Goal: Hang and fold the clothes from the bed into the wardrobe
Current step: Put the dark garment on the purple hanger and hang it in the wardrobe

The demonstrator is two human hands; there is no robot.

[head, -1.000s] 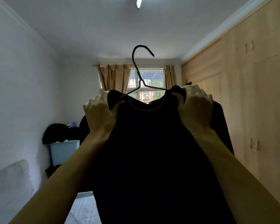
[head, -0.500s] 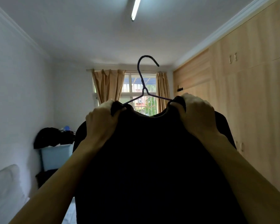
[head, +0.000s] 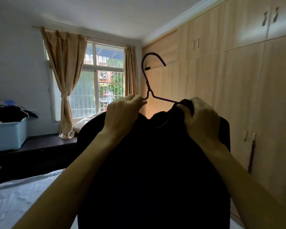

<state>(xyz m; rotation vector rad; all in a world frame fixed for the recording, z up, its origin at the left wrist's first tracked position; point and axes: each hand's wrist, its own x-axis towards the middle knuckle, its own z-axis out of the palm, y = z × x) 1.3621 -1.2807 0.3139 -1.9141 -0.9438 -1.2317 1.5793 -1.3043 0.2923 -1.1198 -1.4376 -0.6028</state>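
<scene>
**Black top nearly seated on the hanger, wardrobe not yet opened**

Held up at chest height, between bed and wardrobe: a black top (head: 153, 162), hanging long and dark, filling the lower middle of the view. Threaded through its neck, a purple wire hanger (head: 148, 83), hook upright and curling toward the wardrobe side. Left shoulder of the hanger hidden under cloth and hand; right shoulder wire bare for a short stretch before vanishing into the collar.

Left hand (head: 122, 116) closed at the base of the hook, fingertips pinching where the wire twists. Right hand (head: 200, 119) bunched tight on the collar edge, fingers curled around a fold of fabric, apparently drawing it over the hanger's right arm. No spread fingers on either side.

Further out: wardrobe (head: 238, 96) along the right wall, pale wood, all visible doors shut apart from one dark gap low down near the handles. Bed (head: 15, 195) at lower left, light sheet, rumpled, no garments on the part in view. Beyond, a blue storage box (head: 8, 134) with dark clothing heaped on top, then the window (head: 104, 80) and tied curtain (head: 64, 80).

Judged progress: one garment nearly on its hanger, collar probably needing a last tug to sit square. Left to do: open a door, hook the hanger on a rail, then return for whatever remains. Impossible to tell how much remains to fetch, most of the bed lying out of sight.
</scene>
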